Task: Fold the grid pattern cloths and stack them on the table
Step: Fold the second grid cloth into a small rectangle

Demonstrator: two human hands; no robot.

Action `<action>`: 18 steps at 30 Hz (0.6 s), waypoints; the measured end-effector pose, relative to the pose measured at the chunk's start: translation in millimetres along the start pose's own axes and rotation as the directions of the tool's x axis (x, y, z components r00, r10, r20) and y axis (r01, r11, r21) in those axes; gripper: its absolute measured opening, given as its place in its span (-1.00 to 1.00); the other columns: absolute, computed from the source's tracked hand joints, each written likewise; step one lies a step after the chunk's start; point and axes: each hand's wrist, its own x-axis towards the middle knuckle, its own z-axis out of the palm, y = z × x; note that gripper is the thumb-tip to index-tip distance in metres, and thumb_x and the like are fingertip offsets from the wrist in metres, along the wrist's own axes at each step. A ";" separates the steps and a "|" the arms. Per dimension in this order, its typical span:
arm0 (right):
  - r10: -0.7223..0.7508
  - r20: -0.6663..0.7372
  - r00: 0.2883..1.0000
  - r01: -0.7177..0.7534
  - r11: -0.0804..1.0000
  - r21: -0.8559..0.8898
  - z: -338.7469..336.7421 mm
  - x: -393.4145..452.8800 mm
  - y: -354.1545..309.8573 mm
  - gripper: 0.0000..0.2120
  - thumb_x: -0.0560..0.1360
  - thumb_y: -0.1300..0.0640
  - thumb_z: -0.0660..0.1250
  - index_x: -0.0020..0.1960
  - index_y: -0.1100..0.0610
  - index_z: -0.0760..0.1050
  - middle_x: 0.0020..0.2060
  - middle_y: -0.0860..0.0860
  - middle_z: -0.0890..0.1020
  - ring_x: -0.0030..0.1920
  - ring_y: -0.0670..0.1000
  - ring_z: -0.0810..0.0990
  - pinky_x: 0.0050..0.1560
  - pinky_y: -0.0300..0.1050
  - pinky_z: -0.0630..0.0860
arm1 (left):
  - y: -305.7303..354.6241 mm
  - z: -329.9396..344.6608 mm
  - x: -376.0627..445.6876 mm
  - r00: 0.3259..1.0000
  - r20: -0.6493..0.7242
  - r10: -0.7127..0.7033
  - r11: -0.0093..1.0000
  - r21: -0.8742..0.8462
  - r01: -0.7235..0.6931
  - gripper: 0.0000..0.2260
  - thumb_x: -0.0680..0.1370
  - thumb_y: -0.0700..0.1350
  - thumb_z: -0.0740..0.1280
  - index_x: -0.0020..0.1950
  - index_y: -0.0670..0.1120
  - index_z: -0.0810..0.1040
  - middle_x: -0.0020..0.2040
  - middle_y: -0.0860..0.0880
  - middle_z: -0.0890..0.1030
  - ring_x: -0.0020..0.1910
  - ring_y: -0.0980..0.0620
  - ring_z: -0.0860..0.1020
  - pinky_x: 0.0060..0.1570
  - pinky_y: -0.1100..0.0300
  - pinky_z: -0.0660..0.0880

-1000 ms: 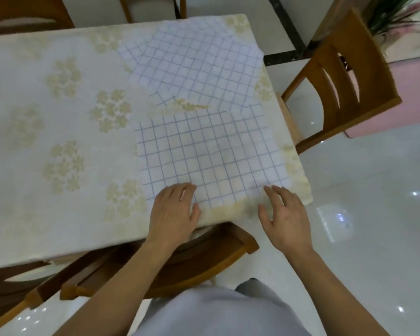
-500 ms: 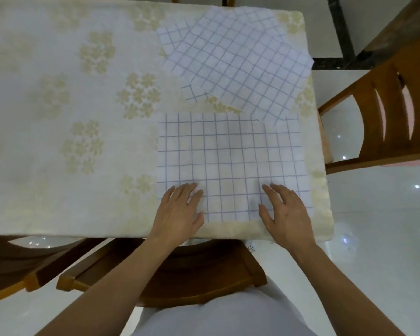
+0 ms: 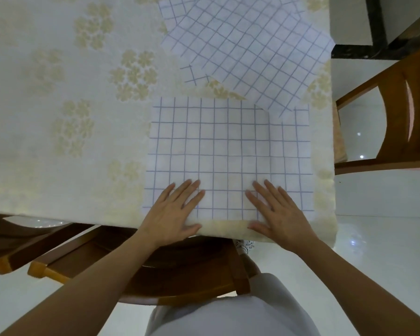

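Observation:
A white cloth with a blue grid point(image 3: 228, 151) lies spread flat and square near the table's front right edge. My left hand point(image 3: 174, 213) rests palm down on its near left part, fingers apart. On its near right part my right hand point(image 3: 278, 213) lies flat the same way. Neither hand grips anything. Farther back, a pile of grid cloths point(image 3: 247, 49) lies at an angle, and its near corner overlaps the flat cloth's far right edge.
The table point(image 3: 58, 117) wears a cream cover with pale gold flowers. A wooden chair point(image 3: 180, 265) is tucked under the front edge below my hands, another chair point(image 3: 398, 110) stands to the right, and a third point(image 3: 12, 236) shows at the left.
The view has tilted down and come closer to the table. Both hands have slid a little forward and now lie flat on the cloth's near edge. The cloths have not moved.

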 end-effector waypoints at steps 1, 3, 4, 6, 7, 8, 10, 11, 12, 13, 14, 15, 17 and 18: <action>-0.020 0.007 1.000 0.020 1.000 -0.008 3.6 -0.4 1.8 -0.29 0.62 -0.35 -0.04 0.63 0.01 -0.01 0.62 0.06 -0.01 0.61 0.10 -0.09 0.56 0.18 0.11 | 1.3 1.2 -0.7 1.000 -0.009 -0.003 1.000 0.003 0.003 -0.26 0.55 0.35 0.10 0.62 0.00 0.07 0.63 -0.06 0.00 0.61 -0.03 -0.03 0.54 -0.11 0.08; -0.058 0.007 0.998 0.058 0.998 -0.018 10.8 -1.2 4.1 -0.30 0.62 -0.35 -0.02 0.63 0.01 0.02 0.62 0.06 0.03 0.61 0.12 -0.07 0.56 0.20 0.10 | 3.9 2.5 -2.3 1.000 -0.019 -0.008 1.000 0.010 0.009 -0.29 0.57 0.34 0.09 0.62 0.00 0.09 0.63 -0.07 0.03 0.60 -0.05 0.00 0.53 -0.12 0.10; -0.072 -0.002 0.997 0.072 0.997 -0.018 14.4 -2.1 4.4 -0.31 0.62 -0.34 0.00 0.62 0.01 0.06 0.61 0.06 0.06 0.61 0.12 -0.04 0.55 0.21 0.11 | 4.9 3.5 -3.9 1.000 -0.020 -0.007 1.000 0.017 0.008 -0.30 0.58 0.33 0.08 0.62 -0.01 0.10 0.63 -0.08 0.05 0.60 -0.05 0.02 0.53 -0.12 0.11; -0.087 -0.046 0.995 0.087 0.996 -0.010 20.0 -4.7 4.1 -0.35 0.63 -0.30 0.06 0.60 0.02 0.15 0.60 0.07 0.13 0.60 0.13 0.02 0.52 0.23 0.17 | 5.2 7.4 -9.4 1.000 -0.021 0.007 0.999 0.039 -0.006 -0.34 0.60 0.30 0.06 0.61 -0.02 0.12 0.62 -0.09 0.08 0.59 -0.08 0.07 0.51 -0.13 0.16; -0.093 -0.077 0.993 0.092 0.996 -0.008 22.3 -6.4 3.6 -0.38 0.64 -0.28 0.08 0.59 0.03 0.19 0.59 0.08 0.18 0.60 0.14 0.06 0.51 0.24 0.20 | 4.8 9.6 -12.6 1.000 -0.018 0.017 0.999 0.052 -0.016 -0.36 0.61 0.28 0.06 0.61 -0.02 0.14 0.62 -0.11 0.10 0.59 -0.09 0.09 0.50 -0.14 0.18; -0.098 -0.108 0.989 0.098 0.995 -0.007 24.2 -8.0 2.5 -0.40 0.64 -0.26 0.10 0.57 0.03 0.23 0.57 0.08 0.21 0.59 0.15 0.10 0.49 0.26 0.22 | 4.4 11.3 -15.7 1.000 -0.013 0.025 0.998 0.064 -0.024 -0.37 0.61 0.26 0.07 0.60 -0.03 0.16 0.61 -0.11 0.11 0.58 -0.10 0.12 0.49 -0.15 0.20; -0.106 -0.151 0.983 0.106 0.994 -0.008 26.8 -10.7 -0.2 -0.43 0.65 -0.24 0.12 0.56 0.03 0.27 0.56 0.09 0.26 0.57 0.16 0.15 0.46 0.27 0.25 | 4.9 13.8 -19.7 0.999 -0.007 0.032 0.997 0.077 -0.031 -0.39 0.60 0.23 0.10 0.59 -0.04 0.18 0.61 -0.12 0.13 0.57 -0.11 0.15 0.47 -0.15 0.24; -0.107 -0.159 0.981 0.106 0.994 -0.011 27.6 -11.8 -1.4 -0.43 0.64 -0.24 0.13 0.55 0.02 0.28 0.55 0.08 0.27 0.57 0.16 0.16 0.45 0.28 0.26 | 5.8 14.3 -20.8 0.999 -0.006 0.032 0.996 0.078 -0.032 -0.39 0.60 0.21 0.11 0.59 -0.04 0.20 0.60 -0.13 0.15 0.57 -0.12 0.16 0.47 -0.16 0.25; -0.106 -0.160 0.981 0.105 0.994 -0.014 28.1 -12.6 -3.0 -0.42 0.63 -0.26 0.14 0.55 0.02 0.29 0.55 0.08 0.27 0.57 0.17 0.17 0.45 0.28 0.27 | 7.1 14.1 -21.6 0.999 -0.005 0.032 0.997 0.075 -0.032 -0.40 0.59 0.19 0.12 0.58 -0.04 0.21 0.60 -0.13 0.16 0.56 -0.12 0.17 0.46 -0.16 0.26; -0.106 -0.156 0.982 0.104 0.994 -0.019 28.5 -13.6 -4.5 -0.40 0.62 -0.28 0.16 0.55 0.02 0.29 0.55 0.08 0.27 0.57 0.17 0.17 0.44 0.29 0.27 | 8.0 13.6 -22.6 0.999 -0.007 0.033 0.997 0.069 -0.032 -0.40 0.58 0.18 0.14 0.58 -0.04 0.22 0.60 -0.13 0.17 0.56 -0.12 0.18 0.45 -0.16 0.27; -0.107 -0.150 0.983 0.105 0.994 -0.026 29.0 -15.0 -5.9 -0.38 0.61 -0.29 0.17 0.55 0.02 0.28 0.55 0.09 0.27 0.57 0.17 0.16 0.44 0.30 0.27 | 8.5 13.3 -23.8 0.999 -0.009 0.037 0.997 0.063 -0.036 -0.40 0.57 0.17 0.15 0.57 -0.04 0.23 0.59 -0.13 0.17 0.56 -0.12 0.18 0.45 -0.16 0.28; -0.111 -0.142 0.984 0.107 0.994 -0.032 30.1 -16.5 -7.1 -0.36 0.60 -0.29 0.19 0.56 0.02 0.28 0.56 0.09 0.26 0.57 0.18 0.16 0.44 0.30 0.27 | 8.3 13.2 -25.7 0.999 -0.012 0.045 0.997 0.060 -0.044 -0.39 0.56 0.17 0.17 0.57 -0.04 0.23 0.60 -0.13 0.17 0.56 -0.12 0.18 0.45 -0.16 0.27; -0.116 -0.130 0.985 0.111 0.993 -0.042 32.7 -20.1 -8.9 -0.34 0.58 -0.30 0.22 0.56 0.01 0.26 0.56 0.09 0.24 0.57 0.19 0.14 0.44 0.31 0.27 | 6.3 13.2 -29.1 0.997 -0.010 0.070 0.995 0.068 -0.070 -0.35 0.54 0.19 0.21 0.58 -0.03 0.22 0.60 -0.13 0.16 0.56 -0.12 0.17 0.48 -0.14 0.22; -0.115 -0.128 0.985 0.110 0.993 -0.044 34.3 -21.6 -9.4 -0.34 0.58 -0.30 0.23 0.56 0.01 0.25 0.57 0.09 0.24 0.57 0.19 0.14 0.44 0.31 0.27 | 4.9 13.4 -30.3 0.997 -0.007 0.081 0.994 0.075 -0.080 -0.34 0.53 0.20 0.23 0.58 -0.03 0.22 0.60 -0.13 0.16 0.56 -0.12 0.17 0.48 -0.13 0.22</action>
